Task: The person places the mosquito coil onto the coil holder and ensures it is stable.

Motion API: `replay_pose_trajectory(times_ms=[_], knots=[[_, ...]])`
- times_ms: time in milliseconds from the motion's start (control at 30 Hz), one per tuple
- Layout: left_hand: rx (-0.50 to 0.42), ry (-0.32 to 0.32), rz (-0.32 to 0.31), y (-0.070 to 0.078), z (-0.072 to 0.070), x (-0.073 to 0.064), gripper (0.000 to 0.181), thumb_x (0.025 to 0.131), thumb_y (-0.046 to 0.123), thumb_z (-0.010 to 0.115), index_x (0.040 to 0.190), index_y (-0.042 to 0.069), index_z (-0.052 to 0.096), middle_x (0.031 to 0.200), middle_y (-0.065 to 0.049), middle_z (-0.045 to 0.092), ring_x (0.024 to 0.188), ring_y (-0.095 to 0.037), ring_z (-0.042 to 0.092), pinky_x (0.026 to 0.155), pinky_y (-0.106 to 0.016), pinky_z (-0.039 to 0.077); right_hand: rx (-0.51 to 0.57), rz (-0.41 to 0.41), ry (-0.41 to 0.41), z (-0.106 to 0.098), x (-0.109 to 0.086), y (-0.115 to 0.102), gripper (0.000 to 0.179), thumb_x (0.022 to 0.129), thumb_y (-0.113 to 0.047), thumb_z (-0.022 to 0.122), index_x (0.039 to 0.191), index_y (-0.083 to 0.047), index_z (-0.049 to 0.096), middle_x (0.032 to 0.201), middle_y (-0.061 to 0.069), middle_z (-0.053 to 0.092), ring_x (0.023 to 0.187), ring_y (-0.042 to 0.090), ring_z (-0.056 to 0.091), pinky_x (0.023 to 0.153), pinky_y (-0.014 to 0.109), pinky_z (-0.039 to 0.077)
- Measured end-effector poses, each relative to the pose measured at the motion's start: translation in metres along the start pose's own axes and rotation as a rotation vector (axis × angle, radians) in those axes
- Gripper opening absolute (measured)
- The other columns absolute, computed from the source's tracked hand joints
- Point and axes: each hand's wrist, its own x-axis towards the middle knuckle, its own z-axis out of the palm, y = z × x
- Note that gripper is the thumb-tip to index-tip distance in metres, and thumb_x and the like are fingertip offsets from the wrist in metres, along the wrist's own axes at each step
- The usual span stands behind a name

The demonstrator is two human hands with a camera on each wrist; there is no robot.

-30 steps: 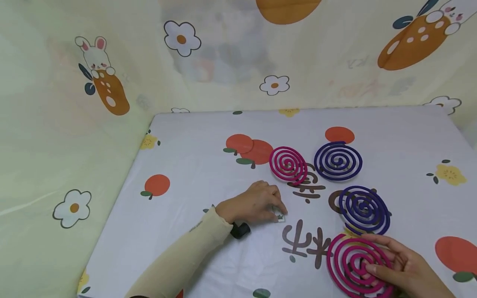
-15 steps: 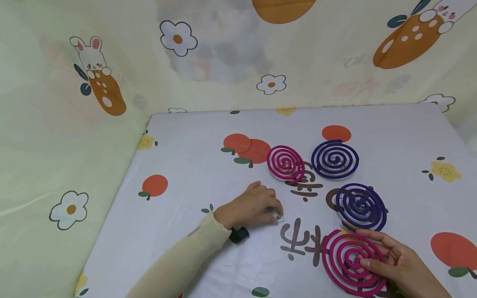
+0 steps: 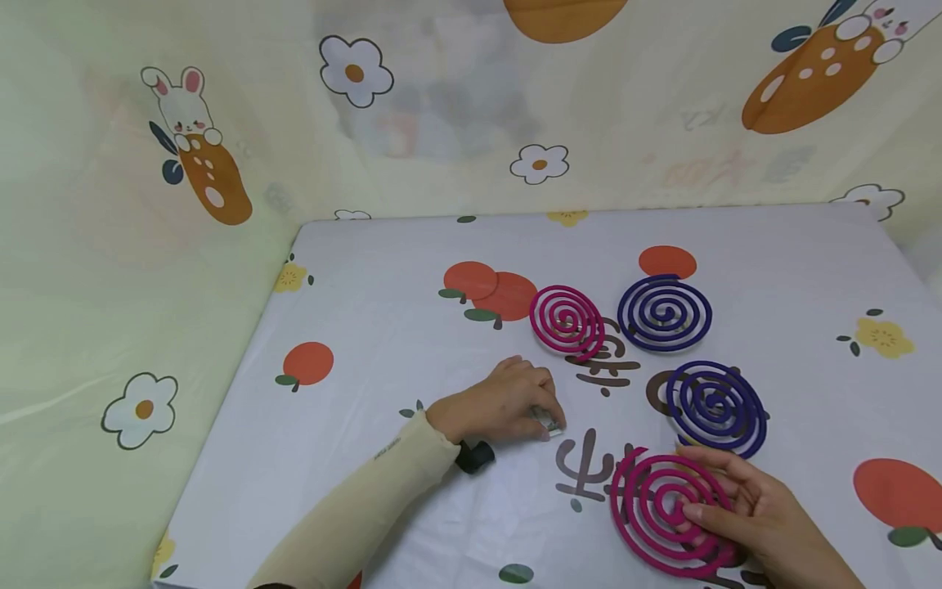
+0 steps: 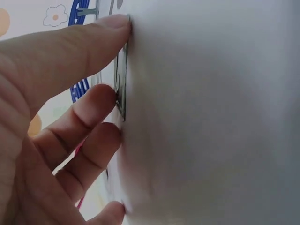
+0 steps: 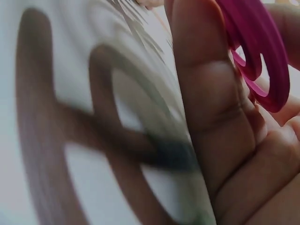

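Observation:
In the head view my right hand [image 3: 765, 519] holds a pink mosquito coil [image 3: 673, 509] at its right side, thumb on top near the centre and fingers beneath. The pink coil [image 5: 279, 70] shows at the upper right of the right wrist view, against the fingers. My left hand [image 3: 508, 401] is low on the table, around a small thin metal coil stand [image 3: 548, 422]. Seen from the left wrist, thumb and fingertips pinch that stand [image 4: 123, 75] against the white surface. Most of it is hidden by the fingers in the head view.
Another pink coil [image 3: 567, 319] lies beyond my left hand. To its right is a dark blue coil [image 3: 666, 312], and a second dark blue coil [image 3: 715, 401] lies just beyond my right hand. The tablecloth [image 3: 397, 303] meets a printed curtain [image 3: 456, 106] at the back.
My right hand has carried the pink coil left across the table, closer to my left hand. The left hand stays in place, with the metal stand shifting slightly under its fingers.

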Motion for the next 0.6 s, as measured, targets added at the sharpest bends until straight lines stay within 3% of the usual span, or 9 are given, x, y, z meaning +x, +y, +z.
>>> replay_pose_trajectory(times_ms=[67, 233, 433, 600], knots=[[-0.002, -0.021, -0.002, -0.001, -0.001, 0.001, 0.021, 0.091, 0.025, 0.083, 0.112, 0.028, 0.083, 0.100, 0.012, 0.063, 0.100, -0.007, 0.052, 0.118, -0.048, 0.030, 0.000, 0.019, -0.015, 0.004, 0.003, -0.002, 0.052, 0.102, 0.000, 0.062, 0.142, -0.032, 0.053, 0.122, -0.005, 0.074, 0.098, 0.022, 0.076, 0.079, 0.043, 0.063], [-0.020, -0.058, -0.010, -0.002, -0.003, 0.004, 0.020, 0.091, 0.025, 0.083, 0.111, 0.028, 0.083, 0.097, 0.014, 0.062, 0.100, -0.004, 0.054, 0.124, -0.055, 0.022, 0.023, -0.007, -0.025, 0.017, 0.009, -0.005, 0.053, 0.100, 0.001, 0.065, 0.147, -0.016, 0.050, 0.124, 0.000, 0.073, 0.104, 0.024, 0.076, 0.082, 0.045, 0.061], [-0.023, -0.060, -0.008, -0.002, -0.002, 0.005, 0.017, 0.091, 0.025, 0.083, 0.108, 0.028, 0.083, 0.094, 0.015, 0.062, 0.097, -0.002, 0.054, 0.124, -0.057, 0.020, -0.006, -0.132, -0.034, 0.031, 0.016, -0.010, 0.056, 0.096, 0.006, 0.067, 0.147, 0.003, 0.045, 0.123, 0.007, 0.073, 0.101, 0.021, 0.076, 0.079, 0.042, 0.062], [-0.022, -0.042, -0.011, -0.001, -0.002, 0.003, 0.017, 0.091, 0.025, 0.083, 0.108, 0.027, 0.084, 0.095, 0.013, 0.062, 0.099, -0.005, 0.054, 0.124, -0.056, 0.021, -0.049, -0.182, -0.025, 0.040, 0.023, -0.012, 0.057, 0.095, 0.006, 0.069, 0.147, 0.006, 0.045, 0.123, 0.007, 0.074, 0.098, 0.022, 0.076, 0.076, 0.037, 0.063]])
